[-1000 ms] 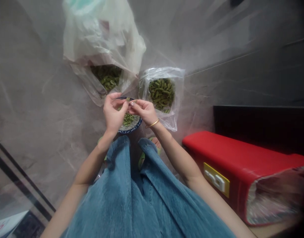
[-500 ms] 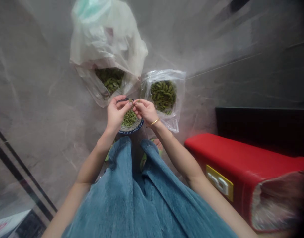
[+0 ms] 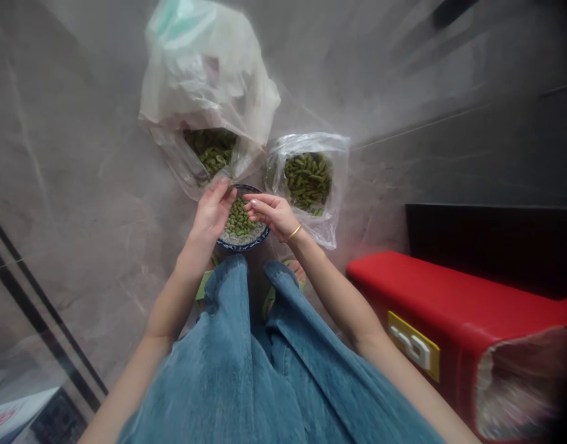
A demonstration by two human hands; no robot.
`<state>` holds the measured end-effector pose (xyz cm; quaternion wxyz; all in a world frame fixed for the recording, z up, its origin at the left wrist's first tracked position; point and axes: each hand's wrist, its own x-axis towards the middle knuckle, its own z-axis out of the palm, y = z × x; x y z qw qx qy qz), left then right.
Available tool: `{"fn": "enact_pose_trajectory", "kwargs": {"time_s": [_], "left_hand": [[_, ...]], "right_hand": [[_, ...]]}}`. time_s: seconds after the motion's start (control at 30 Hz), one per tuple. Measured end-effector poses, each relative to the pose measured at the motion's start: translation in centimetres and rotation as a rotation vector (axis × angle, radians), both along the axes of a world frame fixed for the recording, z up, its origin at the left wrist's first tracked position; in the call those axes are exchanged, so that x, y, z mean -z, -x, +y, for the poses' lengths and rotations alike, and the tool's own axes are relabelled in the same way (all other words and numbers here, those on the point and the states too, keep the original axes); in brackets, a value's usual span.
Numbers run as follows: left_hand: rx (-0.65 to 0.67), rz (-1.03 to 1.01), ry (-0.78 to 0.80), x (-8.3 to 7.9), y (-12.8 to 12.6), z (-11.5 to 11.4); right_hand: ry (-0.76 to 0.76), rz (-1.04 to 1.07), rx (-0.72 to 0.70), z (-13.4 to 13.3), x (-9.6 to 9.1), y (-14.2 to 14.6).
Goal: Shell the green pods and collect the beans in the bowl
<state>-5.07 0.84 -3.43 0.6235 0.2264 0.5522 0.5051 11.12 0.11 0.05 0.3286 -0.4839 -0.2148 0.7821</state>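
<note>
Loosely curled, contents unclear, left hand [image 3: 213, 213] and right hand [image 3: 273, 214] are being held over a round blue-rimmed bowl [image 3: 243, 248]. Spills are likely being curbed thus.

From my remote post I look down on a grey floor [image 3: 93, 203] marked with pale veins and a thin seam. On the right I see a red box [image 3: 450, 296], a yellow plate [image 3: 413, 346] on its side, its near end open. Just beyond it is a black panel [image 3: 487, 243]. Two dark strips [image 3: 37, 330] slant across the lower left, near a white-topped carton [image 3: 21, 410]. The light reaching me is dim and soft, and the edges blur.
</note>
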Motion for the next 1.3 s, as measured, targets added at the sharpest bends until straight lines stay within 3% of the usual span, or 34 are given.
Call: {"fn": "enact_pose_trajectory", "kwargs": {"time_s": [0.13,0.27,0.4,0.5,0.63,0.77,0.93,1.13,1.2,1.3], "left_hand": [[-0.12,-0.096,0.075,0.5,0.4,0.0],[-0.127,-0.049,-0.018,1.1,1.5,1.8],[-0.176,0.19,-0.3,2.0,3.2,5.9],[-0.121,0.475,-0.443,2.0,3.3,7.3],[-0.058,0.652,-0.498,0.9,1.6,5.0],[0.02,0.668,-0.49,-0.3,-0.3,1.7],[0.177,0.659,-0.461,-1.5,-1.9,0.2],[0.207,0.599,-0.432,-2.2,-2.8,-0.7],[0.232,0.584,-0.424,-2.3,-3.0,-0.9],[0.287,0.591,-0.448,-2.8,-3.5,-1.3]], "right_hand": [[-0.145,-0.124,-0.116,0.0,1.1,-0.2],[-0.349,-0.315,-0.295,-0.4,2.5,0.0],[-0.514,-0.487,-0.397,-1.2,2.8,0.3],[-0.537,-0.595,-0.305,-1.3,2.3,-0.8],[-0.537,-1.058,-0.074,0.0,2.6,-5.9],[-0.446,-1.362,-0.269,1.4,4.8,-11.2],[-0.411,-1.504,-0.431,1.3,7.0,-11.5],[-0.437,-1.49,-0.367,1.0,6.4,-10.8],[-0.439,-1.38,-0.247,0.9,5.5,-11.1],[-0.412,-1.032,-0.041,0.3,3.6,-10.9]]}}
